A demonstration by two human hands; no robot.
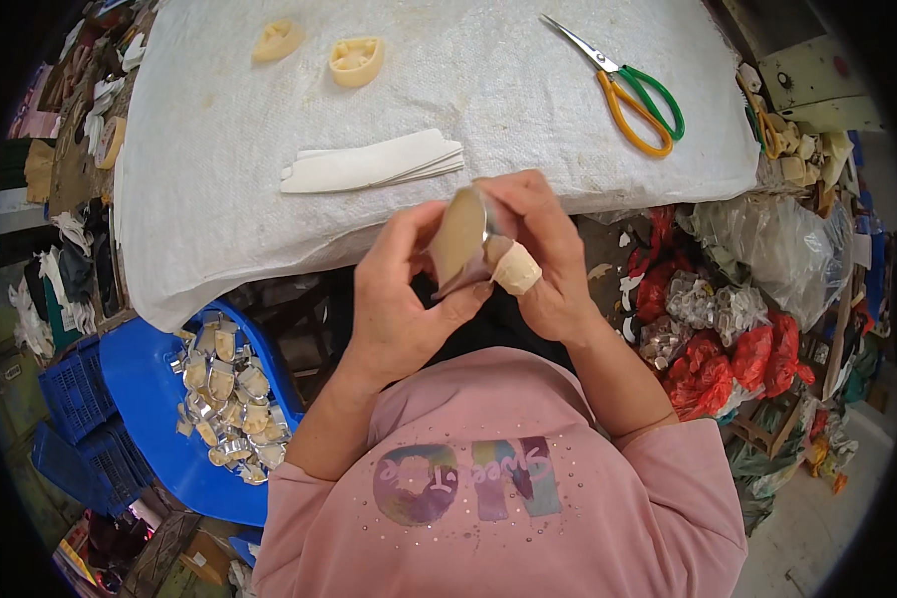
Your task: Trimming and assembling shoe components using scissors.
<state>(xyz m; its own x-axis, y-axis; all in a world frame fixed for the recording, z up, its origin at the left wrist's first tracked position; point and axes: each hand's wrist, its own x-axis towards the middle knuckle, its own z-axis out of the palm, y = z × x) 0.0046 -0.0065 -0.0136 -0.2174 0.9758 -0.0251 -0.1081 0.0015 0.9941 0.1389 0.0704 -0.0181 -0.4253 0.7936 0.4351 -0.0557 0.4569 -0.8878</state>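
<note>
Small tan piece with a metal rim (460, 237), held up at picture centre, just off the near edge of the white cloth-covered table (219, 199). Flat beige face turned to the camera; shiny edge along its right side.

Left hand (404, 299): fingers curled closed about the piece from below and left, thumb pressing at its lower edge. Right hand (543, 259): fingers closed on the piece's top and right edge; one digit wrapped in beige tape (517, 269), touching the piece at its 5 o'clock.

At 11 o'clock from the piece, on the table: stack of flat white strips (374, 164), near the hands but not touching them. Further at 11 o'clock, near the far edge: two cream moulded pieces (356, 61), side by side, well apart from the strips. At 1 o'clock: scissors with one orange and one green handle (633, 95), blades closed, pointing up-left.

At 8 o'clock, below table level: blue plastic seat (145, 399) bearing a heap of like tan-and-metal pieces (227, 394). At 3 to 4 o'clock: red bags (703, 364) and clear bags of small silvery parts (713, 304). Pink sleeves (508, 498) fill the lower frame.
</note>
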